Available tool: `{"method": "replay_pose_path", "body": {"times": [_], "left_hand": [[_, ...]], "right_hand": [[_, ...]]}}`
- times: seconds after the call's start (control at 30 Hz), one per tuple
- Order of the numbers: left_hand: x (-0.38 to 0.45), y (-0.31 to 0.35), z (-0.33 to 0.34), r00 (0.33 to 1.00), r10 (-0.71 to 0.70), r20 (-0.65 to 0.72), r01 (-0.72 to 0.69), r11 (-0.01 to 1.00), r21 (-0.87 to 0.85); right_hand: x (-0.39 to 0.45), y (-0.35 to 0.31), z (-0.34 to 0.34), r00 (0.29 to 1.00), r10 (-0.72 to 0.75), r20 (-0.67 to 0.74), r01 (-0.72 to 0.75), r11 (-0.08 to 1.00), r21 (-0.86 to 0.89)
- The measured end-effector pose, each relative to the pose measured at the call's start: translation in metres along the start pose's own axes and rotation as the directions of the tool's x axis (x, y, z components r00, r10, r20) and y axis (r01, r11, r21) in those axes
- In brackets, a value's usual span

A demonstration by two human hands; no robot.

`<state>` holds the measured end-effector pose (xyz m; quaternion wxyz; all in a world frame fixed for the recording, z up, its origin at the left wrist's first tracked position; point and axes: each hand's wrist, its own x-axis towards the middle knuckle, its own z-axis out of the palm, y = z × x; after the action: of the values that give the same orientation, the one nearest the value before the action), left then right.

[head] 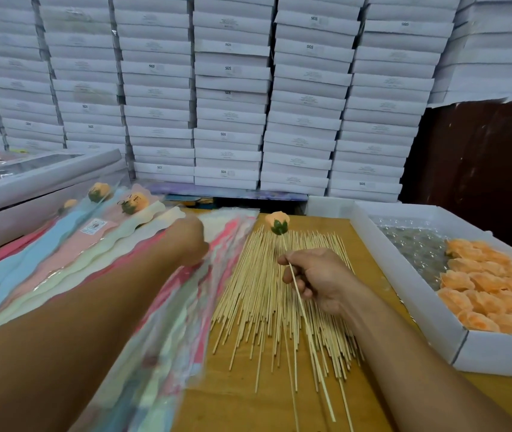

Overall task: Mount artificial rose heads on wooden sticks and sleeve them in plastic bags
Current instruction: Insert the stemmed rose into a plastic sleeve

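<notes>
Peach-orange petals and a green calyx top the rose head (277, 223), mounted on a thin wooden stick (303, 310) — held tilted above the heap of bare sticks (267, 294) on the tabletop (242, 397). The right hand (314, 279) pinches that stick with curled fingers. The left hand (191, 241), blurred, reaches onto the pastel plastic sleeves (161, 322) — whether it grips one I cannot tell.

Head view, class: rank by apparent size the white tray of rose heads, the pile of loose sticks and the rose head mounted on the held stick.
1. White tray
2. Pile of loose sticks, nearly as large
3. Mounted rose head, smallest
</notes>
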<state>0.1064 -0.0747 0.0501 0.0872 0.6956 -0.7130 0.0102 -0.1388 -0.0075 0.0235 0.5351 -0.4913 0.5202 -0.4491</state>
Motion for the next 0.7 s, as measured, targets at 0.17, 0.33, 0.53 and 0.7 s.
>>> {"method": "replay_pose_path", "body": {"times": [0.17, 0.33, 0.53, 0.7], "left_hand": [[-0.002, -0.02, 0.028, 1.0, 0.006, 0.005, -0.006, 1.0, 0.009], [0.0, -0.022, 0.043, 0.999, -0.002, 0.054, 0.002, 1.0, 0.008], [0.001, -0.018, 0.045, 0.999, -0.037, 0.019, 0.037, 0.999, 0.004], [-0.001, -0.018, 0.046, 0.999, -0.033, -0.035, 0.035, 0.998, 0.044]], "right_hand": [[0.0, 0.0, 0.001, 1.0, 0.012, 0.005, -0.012, 1.0, 0.009], [-0.001, 0.0, 0.002, 1.0, 0.017, 0.004, -0.017, 1.0, -0.008], [-0.004, -0.002, 0.002, 1.0, 0.015, 0.021, -0.014, 1.0, -0.027], [-0.005, -0.002, 0.002, 1.0, 0.007, 0.021, -0.006, 1.0, -0.03]]}}
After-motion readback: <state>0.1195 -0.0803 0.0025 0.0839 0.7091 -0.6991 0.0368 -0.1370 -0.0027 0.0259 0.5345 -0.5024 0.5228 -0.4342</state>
